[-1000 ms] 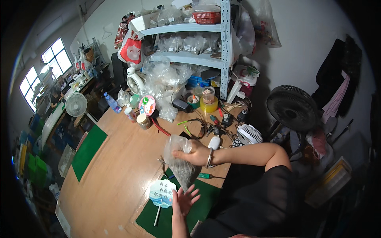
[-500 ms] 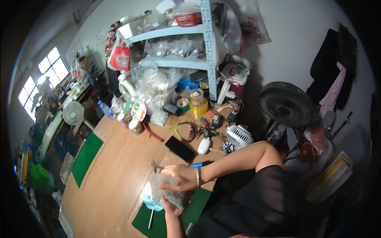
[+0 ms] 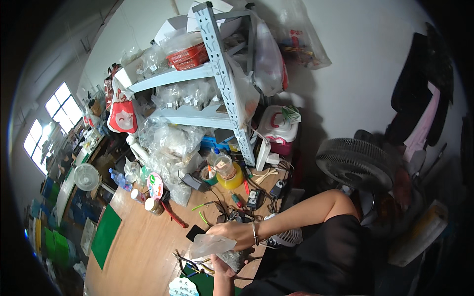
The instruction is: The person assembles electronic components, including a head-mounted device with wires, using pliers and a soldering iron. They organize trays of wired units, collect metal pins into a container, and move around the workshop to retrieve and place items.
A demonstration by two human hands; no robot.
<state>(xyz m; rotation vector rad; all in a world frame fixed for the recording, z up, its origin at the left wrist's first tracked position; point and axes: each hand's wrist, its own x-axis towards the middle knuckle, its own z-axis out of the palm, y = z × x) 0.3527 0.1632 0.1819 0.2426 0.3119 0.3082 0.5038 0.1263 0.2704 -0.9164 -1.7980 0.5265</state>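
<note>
A clear plastic bag (image 3: 213,245) with grey, grainy-looking contents is between my two hands. My left hand (image 3: 224,267) cups its filled lower part from below, fingers curled round it. From the right my right hand (image 3: 231,234), a bracelet at its wrist, is closed on the bag's upper part. The loose translucent top of the bag spreads out to the left. What the grey contents are, I cannot make out. Beside the bag lie pliers (image 3: 185,264) with dark and coloured handles. A dark phone (image 3: 195,233) is mostly covered by my right hand.
A scalloped white-and-blue card (image 3: 183,287) rests by a green mat (image 3: 203,282). Jars (image 3: 153,206), a yellow tape roll (image 3: 230,180), adapters (image 3: 254,199) and cables crowd the table's far side. Behind stands a metal shelf (image 3: 192,118); a black fan (image 3: 353,163) is at the right.
The view has shifted, so the shelf looks larger and lower. My hands and the bag have moved away from the card toward the phone, covering most of it. The pliers now show more fully.
</note>
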